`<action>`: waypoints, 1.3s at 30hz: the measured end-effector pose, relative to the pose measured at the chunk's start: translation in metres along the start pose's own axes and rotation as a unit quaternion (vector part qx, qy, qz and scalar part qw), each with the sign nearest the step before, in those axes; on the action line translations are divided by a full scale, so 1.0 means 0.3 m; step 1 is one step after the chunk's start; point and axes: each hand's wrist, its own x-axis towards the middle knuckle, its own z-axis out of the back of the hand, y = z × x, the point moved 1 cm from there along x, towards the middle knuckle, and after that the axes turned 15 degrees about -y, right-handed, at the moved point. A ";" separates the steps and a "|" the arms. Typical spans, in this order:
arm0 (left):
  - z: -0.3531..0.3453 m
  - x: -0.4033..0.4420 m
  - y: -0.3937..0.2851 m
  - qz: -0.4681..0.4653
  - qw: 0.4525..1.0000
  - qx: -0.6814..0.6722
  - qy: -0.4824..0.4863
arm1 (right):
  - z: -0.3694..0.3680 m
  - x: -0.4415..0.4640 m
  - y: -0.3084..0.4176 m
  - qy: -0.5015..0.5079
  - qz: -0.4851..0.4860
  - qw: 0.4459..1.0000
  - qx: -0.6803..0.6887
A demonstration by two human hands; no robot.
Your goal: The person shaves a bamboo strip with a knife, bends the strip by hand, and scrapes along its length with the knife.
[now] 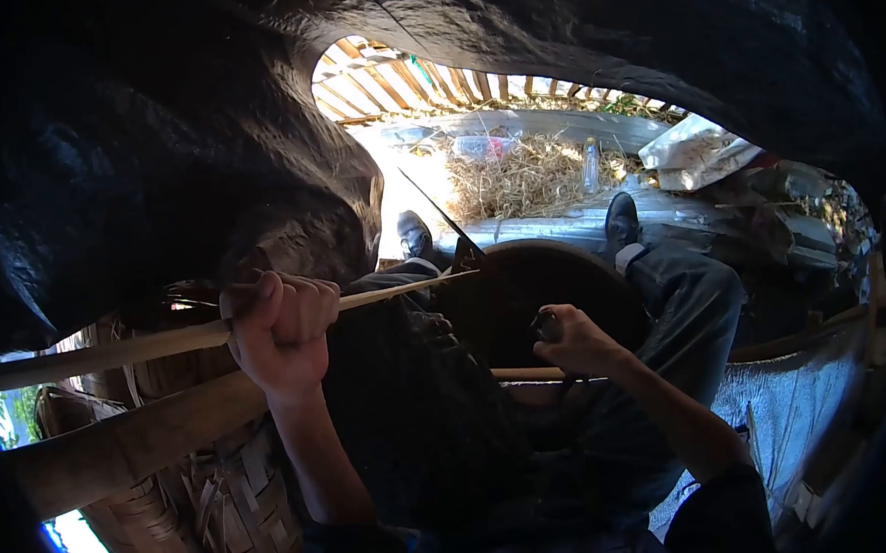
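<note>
My left hand is closed in a fist around a pale split strip of wood or bamboo. The strip runs from the left edge past my fist and tapers to a point above my lap. My right hand is curled around a small dark, rounded thing whose kind I cannot make out, in front of a large dark round container between my legs. Near the strip's tip a dark, pointed piece stands up against the container's rim; what it is stays unclear in the shadow.
A thick bamboo pole crosses at the left, over woven basketwork. Dry straw and a clear plastic bottle lie beyond my shoes. Dark sheeting hangs overhead, with a slatted fence behind.
</note>
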 end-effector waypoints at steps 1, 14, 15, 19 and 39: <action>-0.005 -0.003 -0.002 -0.012 1.000 0.010 0.011 | 0.009 0.003 0.009 -0.010 0.027 0.999 0.022; 0.030 -0.003 -0.003 -0.057 0.991 -0.120 -0.014 | 0.007 0.005 0.013 -0.038 0.016 0.997 0.070; 0.048 -0.003 -0.004 -0.073 0.992 -0.098 -0.026 | 0.007 0.001 0.024 -0.061 0.035 0.996 0.063; 0.044 -0.002 -0.022 -0.087 0.994 -0.012 -0.066 | 0.014 -0.012 0.105 -0.071 0.022 0.995 0.060; 0.042 0.049 -0.024 0.023 0.995 -0.076 0.059 | 0.001 -0.029 0.169 0.154 -0.101 0.959 0.216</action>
